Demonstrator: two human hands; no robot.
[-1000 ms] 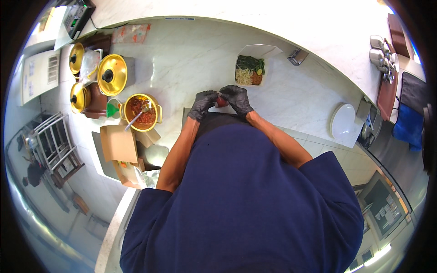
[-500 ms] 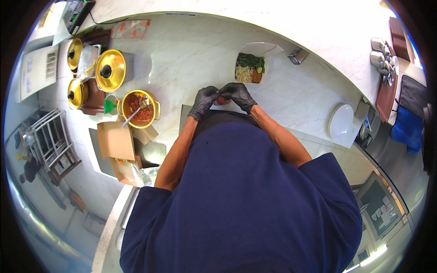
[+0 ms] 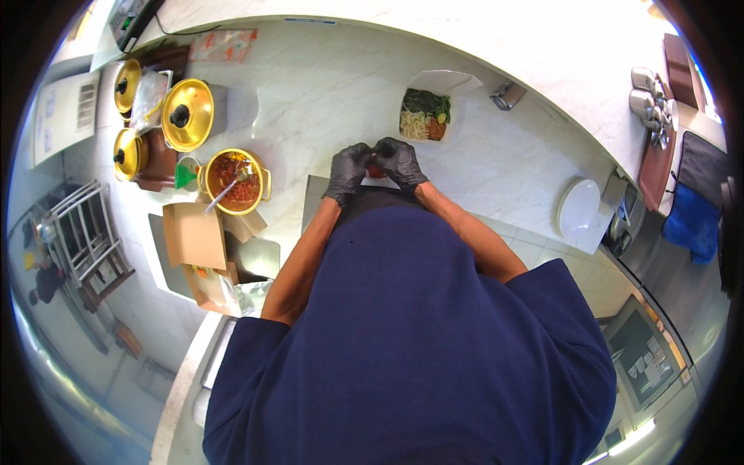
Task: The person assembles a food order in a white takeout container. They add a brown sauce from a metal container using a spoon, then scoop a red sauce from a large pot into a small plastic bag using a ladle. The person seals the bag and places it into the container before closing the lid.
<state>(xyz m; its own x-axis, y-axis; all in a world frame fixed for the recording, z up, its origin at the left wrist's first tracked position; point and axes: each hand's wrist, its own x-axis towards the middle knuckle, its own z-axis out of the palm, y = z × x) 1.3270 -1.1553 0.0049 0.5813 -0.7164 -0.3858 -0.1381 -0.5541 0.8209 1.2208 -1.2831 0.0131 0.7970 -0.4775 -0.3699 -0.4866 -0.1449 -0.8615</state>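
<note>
Both my hands wear black gloves and meet close to my body at the counter's near edge. My left hand (image 3: 349,170) and my right hand (image 3: 399,164) have their fingers pinched together on the top of a small dark red bundle (image 3: 375,170). It hangs between them, mostly covered by the gloves, so its kind cannot be made out. Just beyond them stands an open white takeaway box (image 3: 444,80) with leafy greens (image 3: 426,102), pale sprouts or noodles (image 3: 417,126) and a reddish-brown portion (image 3: 437,130).
To the left, a golden pot (image 3: 266,186) of red chopped food holds a spoon (image 3: 222,195). Lidded golden pots (image 3: 188,115), a green funnel (image 3: 184,177) and an open cardboard box (image 3: 194,236) are nearby. A metal holder (image 3: 508,96) and white round lids (image 3: 578,209) lie right.
My hands have drawn slightly closer together, the right one shifting a little left and nearer to me. The red bundle stays between them.
</note>
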